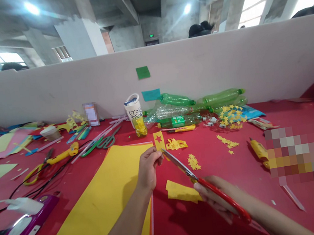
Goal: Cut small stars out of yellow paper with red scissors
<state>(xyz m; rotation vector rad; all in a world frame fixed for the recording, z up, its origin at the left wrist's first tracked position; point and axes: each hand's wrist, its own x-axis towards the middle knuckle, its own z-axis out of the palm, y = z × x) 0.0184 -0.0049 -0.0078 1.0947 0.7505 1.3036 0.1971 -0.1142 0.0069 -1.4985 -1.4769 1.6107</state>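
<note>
My left hand (148, 169) pinches a small yellow paper strip (158, 140) with a star-shaped hole cut in it, holding it upright above the red table (220, 218). In my right hand (216, 198) are red-handled scissors (198, 180), whose blades point up and left and reach the strip's lower edge. A yellow paper offcut (182, 191) lies on the table under the scissors. Small yellow cut-out stars (193, 161) are scattered just beyond the blades. A large yellow sheet (107, 199) lies under my left forearm.
Green and clear plastic bottles (191, 106) lie against the grey partition wall (226, 66), beside a paper cup (133, 111). A yellow glue gun (61, 154), green scissors (103, 143), coloured paper and cables lie at the left. A purple device (28, 225) sits at the near left. Another glue gun (259, 150) lies at the right.
</note>
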